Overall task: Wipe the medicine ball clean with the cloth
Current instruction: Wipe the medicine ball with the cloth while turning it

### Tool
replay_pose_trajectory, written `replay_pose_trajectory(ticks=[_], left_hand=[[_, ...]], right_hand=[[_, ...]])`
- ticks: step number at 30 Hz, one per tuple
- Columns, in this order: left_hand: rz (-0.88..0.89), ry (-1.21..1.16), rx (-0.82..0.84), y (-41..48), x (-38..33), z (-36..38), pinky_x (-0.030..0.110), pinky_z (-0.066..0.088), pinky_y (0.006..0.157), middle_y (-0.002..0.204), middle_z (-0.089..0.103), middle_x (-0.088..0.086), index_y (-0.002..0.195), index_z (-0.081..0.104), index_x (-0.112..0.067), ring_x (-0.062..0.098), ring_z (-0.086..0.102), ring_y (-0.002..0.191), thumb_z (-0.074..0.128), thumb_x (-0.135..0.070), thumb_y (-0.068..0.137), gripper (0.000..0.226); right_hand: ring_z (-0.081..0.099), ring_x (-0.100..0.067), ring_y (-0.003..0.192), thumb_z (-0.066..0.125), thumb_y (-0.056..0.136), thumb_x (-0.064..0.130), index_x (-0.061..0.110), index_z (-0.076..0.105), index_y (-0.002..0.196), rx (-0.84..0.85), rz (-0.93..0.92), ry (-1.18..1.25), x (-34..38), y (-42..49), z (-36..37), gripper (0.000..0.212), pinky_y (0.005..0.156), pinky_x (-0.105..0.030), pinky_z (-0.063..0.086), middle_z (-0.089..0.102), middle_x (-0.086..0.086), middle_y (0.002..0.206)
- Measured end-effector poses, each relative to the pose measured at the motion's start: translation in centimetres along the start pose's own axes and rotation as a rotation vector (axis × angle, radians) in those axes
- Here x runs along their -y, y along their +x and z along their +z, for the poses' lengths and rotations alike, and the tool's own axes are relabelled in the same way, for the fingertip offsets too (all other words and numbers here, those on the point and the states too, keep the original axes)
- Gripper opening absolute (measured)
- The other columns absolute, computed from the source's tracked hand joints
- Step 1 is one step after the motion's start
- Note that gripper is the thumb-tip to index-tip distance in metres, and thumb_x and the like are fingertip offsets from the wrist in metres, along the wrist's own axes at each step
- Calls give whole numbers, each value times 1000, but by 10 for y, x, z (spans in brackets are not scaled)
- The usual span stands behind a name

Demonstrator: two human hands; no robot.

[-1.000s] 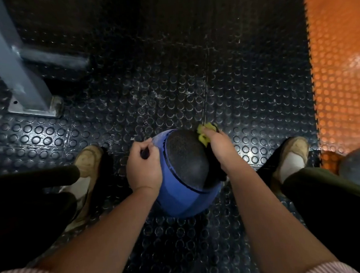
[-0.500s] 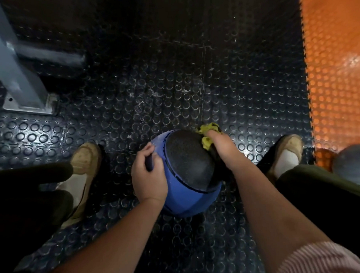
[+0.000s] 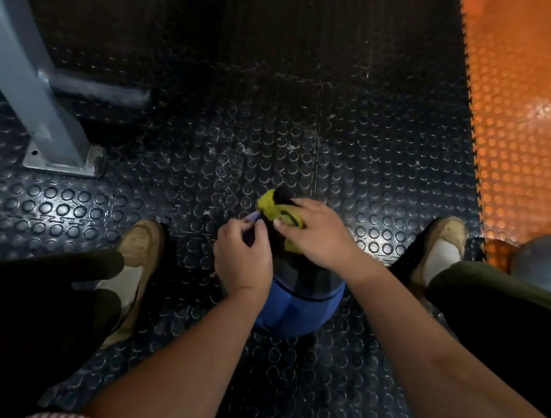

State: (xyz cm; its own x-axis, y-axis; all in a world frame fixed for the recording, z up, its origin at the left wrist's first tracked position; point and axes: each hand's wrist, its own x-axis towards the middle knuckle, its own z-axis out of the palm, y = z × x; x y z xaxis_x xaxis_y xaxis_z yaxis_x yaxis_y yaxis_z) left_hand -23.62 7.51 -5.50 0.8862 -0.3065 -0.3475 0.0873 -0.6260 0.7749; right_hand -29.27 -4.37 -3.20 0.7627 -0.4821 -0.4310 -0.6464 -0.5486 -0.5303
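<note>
Blue-and-black ball (image 3: 299, 305) sits on the floor (image 3: 264, 130) between the feet. Right hand (image 3: 319, 238) grips the yellow cloth (image 3: 275, 208), now swept from the far-right edge across the top. Left hand (image 3: 243, 260) clutches the rim. Wiping evidently advancing.

Dim overall; far end of the black studded rubber floor (image 3: 276, 50) lost in shadow. Glare patch on the glossy orange studded floor strip (image 3: 518, 166). Blue and black rubber medicine ball (image 3: 297, 309) shows little detail on top. Wide-angle bend at the edges: the grey metal post (image 3: 36, 102) leans. Soft focus throughout.
</note>
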Motion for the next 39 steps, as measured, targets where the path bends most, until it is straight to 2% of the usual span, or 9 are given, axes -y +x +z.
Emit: replay_pose_trajectory(ticks=[4,7,10,15,19,23,29,35,39], left_hand=[[-21,-35,-125,-12,13,1,41,44,88,100,55,-3,86,53,-19,25,54,102,56,-19,93,7],[-8,-113,-146,-19,20,3,40,45,93,103,58,-7,93,58,-18,22,56,105,58,-16,92,2],[22,-122,-110,-23,18,3,40,46,91,105,58,-7,100,57,-25,21,55,106,54,-15,94,12],[41,-94,-50,-27,21,1,34,41,92,109,50,-13,108,53,-33,17,49,112,40,-4,98,33],[76,-70,-106,-27,18,5,42,45,97,101,45,-29,111,61,-21,20,52,113,33,-14,93,34],[56,-90,-128,-28,17,5,38,44,95,104,53,-16,111,62,-17,20,52,111,32,-16,88,38],[-118,-209,-124,-11,17,0,22,33,79,113,56,0,105,46,-24,17,50,100,37,-1,95,27],[-37,-207,-40,-14,11,5,4,36,79,102,58,-22,90,44,-39,-5,53,94,35,-5,98,36],[-57,-187,-3,-6,3,7,-4,32,69,101,57,-26,93,43,-39,-22,48,88,34,-8,100,33]], right_hand=[[28,-17,137,53,94,41,34,55,131,31,-159,-84,8,-6,10,38,115,-41,16,44,8,144],[54,-24,113,61,90,31,16,67,108,22,173,378,-1,7,3,24,100,-36,40,63,-5,115],[60,-14,78,60,92,33,23,61,85,79,506,683,-17,17,-11,12,69,-20,46,64,1,87],[63,-22,78,62,89,36,18,67,92,249,708,736,-36,32,-7,19,67,-28,48,69,-9,99],[57,-15,81,62,90,39,20,57,99,139,564,649,-28,35,-5,22,80,-29,43,61,2,89],[64,-23,96,63,86,44,20,69,96,59,328,506,-6,15,2,27,91,-38,49,70,-4,99],[44,-15,125,54,93,46,23,68,113,67,-167,12,28,0,7,34,108,-33,27,60,5,126],[58,-15,93,61,89,40,27,60,90,-60,437,716,-16,-7,-5,13,84,-25,39,62,8,91],[63,-25,97,64,84,45,11,64,113,-20,713,890,-45,12,-4,45,94,-35,47,67,-7,104]])
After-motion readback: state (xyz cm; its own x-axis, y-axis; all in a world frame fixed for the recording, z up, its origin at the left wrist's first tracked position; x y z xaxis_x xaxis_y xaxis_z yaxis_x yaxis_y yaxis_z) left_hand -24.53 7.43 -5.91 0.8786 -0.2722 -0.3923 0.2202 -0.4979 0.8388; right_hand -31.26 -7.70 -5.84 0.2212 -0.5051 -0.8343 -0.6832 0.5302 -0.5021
